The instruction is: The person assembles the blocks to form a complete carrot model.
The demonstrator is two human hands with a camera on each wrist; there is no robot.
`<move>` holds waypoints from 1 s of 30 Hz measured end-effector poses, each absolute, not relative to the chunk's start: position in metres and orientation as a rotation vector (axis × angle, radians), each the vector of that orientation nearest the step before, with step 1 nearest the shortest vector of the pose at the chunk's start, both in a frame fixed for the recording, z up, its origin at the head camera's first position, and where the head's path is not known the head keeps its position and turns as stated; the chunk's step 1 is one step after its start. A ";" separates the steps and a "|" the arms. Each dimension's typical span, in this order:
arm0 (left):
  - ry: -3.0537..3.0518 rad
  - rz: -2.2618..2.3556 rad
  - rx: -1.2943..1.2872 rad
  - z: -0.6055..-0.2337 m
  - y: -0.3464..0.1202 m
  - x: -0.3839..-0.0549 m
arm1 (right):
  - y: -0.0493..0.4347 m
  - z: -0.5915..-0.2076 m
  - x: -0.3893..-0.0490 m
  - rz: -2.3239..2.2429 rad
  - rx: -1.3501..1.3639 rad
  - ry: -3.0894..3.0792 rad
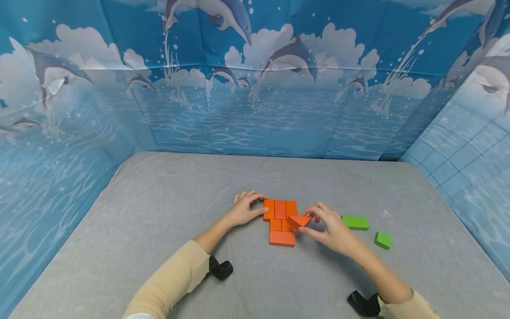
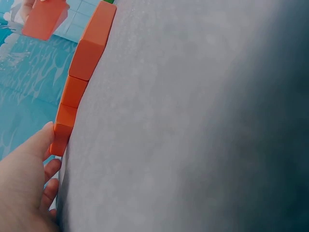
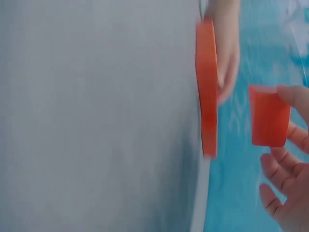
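Note:
My right hand (image 1: 332, 230) pinches an orange triangular block (image 1: 299, 220) between thumb and fingers, raised over the right side of a flat group of orange blocks. In the right wrist view this triangular block (image 3: 270, 118) shows a rectangular side. At the group's upper left corner, my left hand (image 1: 245, 209) holds the end orange block (image 1: 269, 210) with thumb and index finger. Three blocks stand side by side in the far row, with smaller ones (image 1: 276, 225) below and a wide orange block (image 1: 282, 238) nearest me. The triangular block partly covers the group.
To the right of my right hand lie a long green block (image 1: 356, 223) and a smaller green block (image 1: 383, 240). Grey cloth (image 1: 191, 186) covers the table. A blue dolphin-print curtain (image 1: 255, 110) encloses its back and sides.

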State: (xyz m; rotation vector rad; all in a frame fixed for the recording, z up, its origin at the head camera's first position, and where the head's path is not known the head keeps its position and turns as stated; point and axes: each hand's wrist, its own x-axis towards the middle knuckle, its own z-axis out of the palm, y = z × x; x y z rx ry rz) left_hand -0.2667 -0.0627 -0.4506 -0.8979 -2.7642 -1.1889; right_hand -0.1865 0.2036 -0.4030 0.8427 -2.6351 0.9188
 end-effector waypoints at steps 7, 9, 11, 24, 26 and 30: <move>-2.765 -1.188 -0.889 -0.451 -0.063 -0.267 | 0.178 -0.406 -0.168 0.891 0.848 -2.731; -2.765 -1.187 -0.887 -0.450 -0.062 -0.267 | 0.174 -0.407 -0.164 0.860 0.846 -2.754; -2.768 -1.182 -0.884 -0.451 -0.062 -0.267 | 0.170 -0.407 -0.160 0.810 0.849 -2.776; -2.785 -1.179 -0.875 -0.451 -0.062 -0.268 | 0.160 -0.415 -0.151 0.697 0.860 -2.805; -2.778 -1.180 -0.882 -0.451 -0.062 -0.268 | 0.160 -0.416 -0.151 0.699 0.855 -2.814; -2.771 -1.188 -0.891 -0.452 -0.062 -0.268 | 0.160 -0.418 -0.151 0.699 0.842 -2.831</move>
